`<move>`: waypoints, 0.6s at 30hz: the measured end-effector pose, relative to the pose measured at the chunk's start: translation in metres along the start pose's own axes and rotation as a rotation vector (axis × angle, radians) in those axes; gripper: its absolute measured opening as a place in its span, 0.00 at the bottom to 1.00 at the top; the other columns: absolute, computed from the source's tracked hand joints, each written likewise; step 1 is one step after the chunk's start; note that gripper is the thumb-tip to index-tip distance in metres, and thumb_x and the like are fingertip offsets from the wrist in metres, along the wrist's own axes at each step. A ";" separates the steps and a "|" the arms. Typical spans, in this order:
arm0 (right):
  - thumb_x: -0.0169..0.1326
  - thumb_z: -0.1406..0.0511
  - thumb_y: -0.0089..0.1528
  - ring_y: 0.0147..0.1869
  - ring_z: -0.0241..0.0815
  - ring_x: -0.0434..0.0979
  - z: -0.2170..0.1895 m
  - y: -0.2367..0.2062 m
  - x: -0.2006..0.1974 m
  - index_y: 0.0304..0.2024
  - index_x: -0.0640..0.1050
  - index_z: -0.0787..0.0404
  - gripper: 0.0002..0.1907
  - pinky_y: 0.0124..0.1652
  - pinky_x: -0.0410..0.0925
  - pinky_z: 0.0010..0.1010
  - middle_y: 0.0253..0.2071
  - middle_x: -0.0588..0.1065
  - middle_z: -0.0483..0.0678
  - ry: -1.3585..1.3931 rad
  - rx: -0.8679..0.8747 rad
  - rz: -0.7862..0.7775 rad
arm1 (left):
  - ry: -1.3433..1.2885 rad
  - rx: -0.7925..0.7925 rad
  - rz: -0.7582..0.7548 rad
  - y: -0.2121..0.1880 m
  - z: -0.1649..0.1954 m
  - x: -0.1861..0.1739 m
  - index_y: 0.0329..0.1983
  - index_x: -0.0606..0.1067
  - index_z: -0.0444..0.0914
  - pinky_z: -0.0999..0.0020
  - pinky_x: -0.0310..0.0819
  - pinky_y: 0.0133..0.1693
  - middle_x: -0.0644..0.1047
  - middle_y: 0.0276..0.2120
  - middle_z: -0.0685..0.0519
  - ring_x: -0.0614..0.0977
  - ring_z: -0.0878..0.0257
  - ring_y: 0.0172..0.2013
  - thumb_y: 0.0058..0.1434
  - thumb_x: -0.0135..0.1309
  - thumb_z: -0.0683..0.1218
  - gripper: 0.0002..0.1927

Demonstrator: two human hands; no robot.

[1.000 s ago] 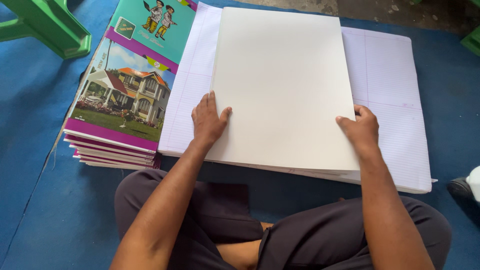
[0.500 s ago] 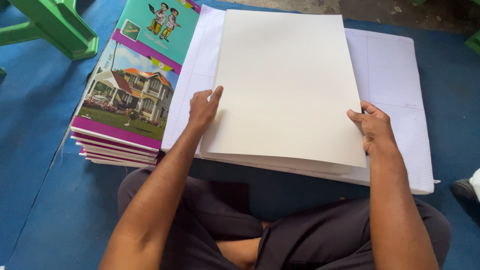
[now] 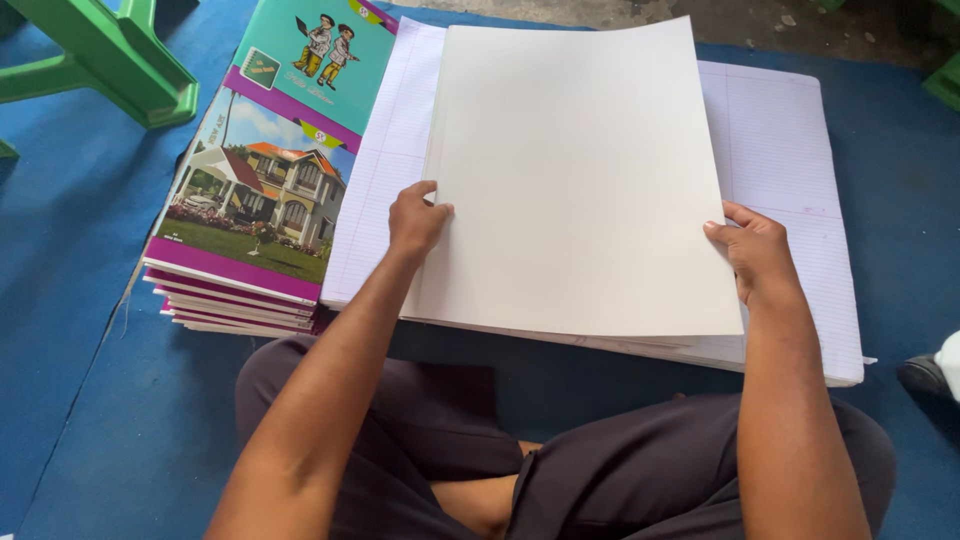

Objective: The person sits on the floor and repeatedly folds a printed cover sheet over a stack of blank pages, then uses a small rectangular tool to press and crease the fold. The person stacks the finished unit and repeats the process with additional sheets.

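Head view, person seated cross-legged on a blue mat [image 3: 70,300].

Change since a second ago: both hands lay flat on top of the blank white sheet [image 3: 580,180] then; now they have slid out to its two side edges. The left hand [image 3: 418,218] grips the sheet's left edge at centre-left of the frame, thumb on top, fingers curled underneath. The right hand [image 3: 757,250] does the same at the right edge, centre-right, thumb over, fingers out of sight below. Neither hand is spread; both are closed in a pinch on the sheet.

The sheet's near edge now sits slightly raised off the stack of lined paper [image 3: 790,150] below it, with a thin shadow gap visible along the bottom edge. Its far edge reaches the top of the frame.

Judgement: the shift from flat pressing to edge gripping suggests the sheet is being lifted or squared rather than smoothed.

Surroundings: a pile of exercise books [image 3: 250,210] with a house picture on the purple-bordered cover lies at left, touching the lined stack. A teal-covered book [image 3: 320,50] lies beyond it, upper left. A green plastic stool leg [image 3: 100,60] stands at far upper left.
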State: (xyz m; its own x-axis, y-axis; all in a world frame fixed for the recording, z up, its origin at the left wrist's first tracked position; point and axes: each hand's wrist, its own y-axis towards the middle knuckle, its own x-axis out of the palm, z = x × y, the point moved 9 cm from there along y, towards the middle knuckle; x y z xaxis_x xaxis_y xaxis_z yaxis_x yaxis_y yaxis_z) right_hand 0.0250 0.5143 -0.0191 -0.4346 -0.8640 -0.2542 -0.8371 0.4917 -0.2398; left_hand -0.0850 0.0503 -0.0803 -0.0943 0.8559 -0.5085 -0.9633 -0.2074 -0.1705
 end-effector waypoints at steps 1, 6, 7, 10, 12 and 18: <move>0.55 0.73 0.62 0.49 0.44 0.84 -0.003 -0.001 0.000 0.59 0.77 0.66 0.21 0.48 0.77 0.25 0.50 0.80 0.60 -0.036 -0.032 -0.010 | 0.023 0.014 0.009 0.000 0.003 0.002 0.62 0.74 0.39 0.61 0.78 0.47 0.83 0.42 0.45 0.85 0.55 0.43 0.56 0.62 0.45 0.28; 0.55 0.69 0.63 0.49 0.44 0.83 -0.010 -0.005 -0.006 0.58 0.78 0.65 0.20 0.47 0.74 0.24 0.50 0.80 0.60 -0.202 -0.073 0.007 | 0.055 0.024 0.018 0.000 0.008 0.005 0.60 0.75 0.40 0.61 0.77 0.48 0.84 0.41 0.46 0.85 0.55 0.43 0.55 0.62 0.45 0.27; 0.55 0.67 0.63 0.50 0.43 0.82 -0.014 -0.006 -0.008 0.58 0.79 0.65 0.20 0.48 0.74 0.23 0.50 0.80 0.59 -0.218 -0.099 0.018 | 0.066 0.026 0.016 0.000 0.008 0.006 0.60 0.76 0.40 0.61 0.77 0.48 0.84 0.42 0.47 0.85 0.55 0.43 0.55 0.62 0.45 0.27; 0.55 0.65 0.65 0.49 0.42 0.83 -0.022 -0.009 -0.012 0.57 0.78 0.66 0.19 0.47 0.75 0.24 0.49 0.80 0.58 -0.147 -0.129 0.029 | 0.109 0.017 -0.012 -0.002 0.005 0.009 0.60 0.76 0.40 0.61 0.78 0.48 0.84 0.42 0.48 0.85 0.56 0.42 0.54 0.64 0.46 0.28; 0.53 0.64 0.66 0.47 0.44 0.83 -0.025 -0.011 -0.013 0.57 0.78 0.66 0.19 0.44 0.77 0.26 0.48 0.80 0.58 -0.058 -0.122 0.026 | 0.153 0.015 -0.026 -0.003 0.006 0.011 0.59 0.76 0.41 0.61 0.78 0.48 0.84 0.43 0.48 0.85 0.56 0.42 0.54 0.64 0.48 0.28; 0.49 0.62 0.66 0.46 0.41 0.84 -0.048 -0.019 -0.021 0.56 0.79 0.66 0.20 0.41 0.78 0.26 0.47 0.81 0.57 0.053 -0.231 0.007 | 0.240 0.010 -0.025 -0.007 0.016 0.020 0.54 0.80 0.45 0.59 0.77 0.49 0.84 0.44 0.52 0.84 0.56 0.46 0.57 0.62 0.52 0.20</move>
State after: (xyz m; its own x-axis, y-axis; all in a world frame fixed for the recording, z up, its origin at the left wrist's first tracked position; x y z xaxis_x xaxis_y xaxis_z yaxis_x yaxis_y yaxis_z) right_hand 0.0342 0.5180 0.0355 -0.4528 -0.8679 -0.2043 -0.8850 0.4653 -0.0154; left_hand -0.0847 0.0764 -0.0760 -0.0092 0.7234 -0.6904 -0.9670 -0.1822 -0.1781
